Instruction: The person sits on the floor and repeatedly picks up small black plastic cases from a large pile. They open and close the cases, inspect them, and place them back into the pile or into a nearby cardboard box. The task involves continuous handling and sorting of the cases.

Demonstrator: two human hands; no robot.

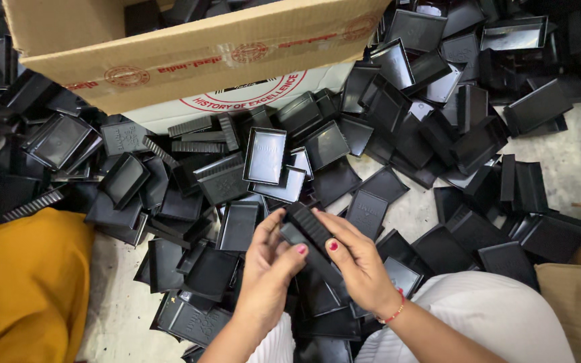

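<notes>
A small stack of black plastic trays (pixel 308 232) is held low in the middle of the view, just above the heap, gripped between both hands: the left hand (pixel 268 269) is closed on its near end, the right hand (pixel 358 262) is curled over its far side. Should the grip loosen, the stack could be dropped among the loose black trays (pixel 267 156) strewn over the floor (pixel 573 168). Beyond, a cardboard box (pixel 189 54) is seen.
</notes>
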